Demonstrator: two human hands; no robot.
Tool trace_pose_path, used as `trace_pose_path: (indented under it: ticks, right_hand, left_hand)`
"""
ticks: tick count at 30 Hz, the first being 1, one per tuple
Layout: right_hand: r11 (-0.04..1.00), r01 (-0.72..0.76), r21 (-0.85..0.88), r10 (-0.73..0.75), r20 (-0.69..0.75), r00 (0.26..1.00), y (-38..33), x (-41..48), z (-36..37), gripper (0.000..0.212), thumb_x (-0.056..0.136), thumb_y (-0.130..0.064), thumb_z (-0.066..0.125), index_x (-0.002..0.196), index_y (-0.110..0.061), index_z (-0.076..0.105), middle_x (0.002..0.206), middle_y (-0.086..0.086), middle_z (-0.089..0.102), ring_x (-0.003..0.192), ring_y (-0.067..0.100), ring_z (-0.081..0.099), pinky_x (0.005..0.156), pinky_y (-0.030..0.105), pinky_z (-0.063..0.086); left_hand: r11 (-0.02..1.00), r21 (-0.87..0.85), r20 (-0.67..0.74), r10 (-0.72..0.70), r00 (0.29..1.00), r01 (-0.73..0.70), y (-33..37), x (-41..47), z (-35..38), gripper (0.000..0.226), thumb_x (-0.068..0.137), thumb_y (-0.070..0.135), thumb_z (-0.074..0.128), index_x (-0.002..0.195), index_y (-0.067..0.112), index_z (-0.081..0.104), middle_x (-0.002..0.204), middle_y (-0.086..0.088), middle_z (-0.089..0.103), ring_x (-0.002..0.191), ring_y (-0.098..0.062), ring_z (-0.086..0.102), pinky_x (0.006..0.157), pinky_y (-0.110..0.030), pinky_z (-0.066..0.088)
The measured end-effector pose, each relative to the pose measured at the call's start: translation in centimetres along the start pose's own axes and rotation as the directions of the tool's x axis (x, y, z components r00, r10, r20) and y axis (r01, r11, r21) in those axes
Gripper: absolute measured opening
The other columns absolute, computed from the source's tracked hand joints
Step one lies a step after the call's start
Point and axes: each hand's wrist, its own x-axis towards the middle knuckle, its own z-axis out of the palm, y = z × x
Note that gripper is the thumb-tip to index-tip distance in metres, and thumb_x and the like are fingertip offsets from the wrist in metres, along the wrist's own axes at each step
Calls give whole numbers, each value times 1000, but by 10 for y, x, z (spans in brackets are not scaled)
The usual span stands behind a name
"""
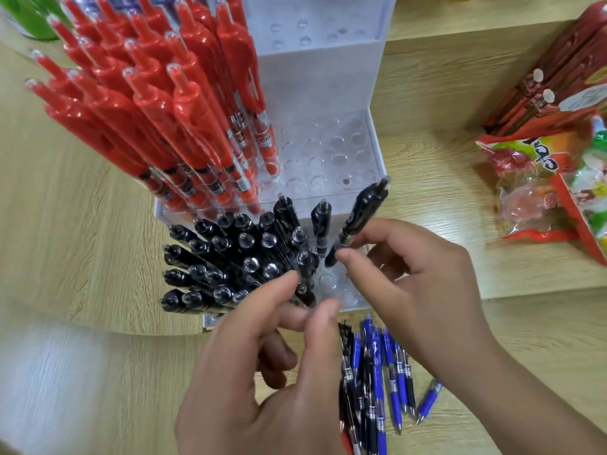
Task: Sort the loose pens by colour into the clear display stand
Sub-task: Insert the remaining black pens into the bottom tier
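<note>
Left hand [262, 356] is closest to me, thumb and forefinger pinching 1 black pen [303, 277] upright at the black row's [223, 257] edge; can't tell if it's seated. Right hand [417, 274] pinches a 2nd black pen [361, 215], tilted over free holes in the clear stand [315, 77]. I read this as the black-fill step. Next it needs straightening and lowering into 1 hole. Loose pens [374, 372], mostly blue, lie in front of the stand.
</note>
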Motion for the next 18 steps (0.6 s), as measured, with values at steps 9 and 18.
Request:
trace_pose_path:
  ticks: [9, 18]
  right_hand:
    - [935, 72, -348, -48, 77, 996, 10, 5, 16, 24, 81, -51, 54, 90, -34, 69, 74, -20, 55, 61, 1, 44, 54, 23, 42]
    - [862, 206, -463, -140, 172, 975, 8, 8, 14, 28, 83, -46, 49, 90, -28, 68, 80, -13, 61, 59, 3, 39, 47, 21, 35]
  left_hand:
    - [999, -24, -117, -40, 992, 38, -12, -12, 4, 42, 72, 33, 73, 107, 54, 59, 75, 8, 64, 50, -17, 48, 51, -23, 39]
    - [995, -59, -190, -92, 978, 82, -25, -12, 5, 35, 72, 33, 73, 99, 46, 53, 79, 7, 64, 57, -16, 53, 55, -27, 44]
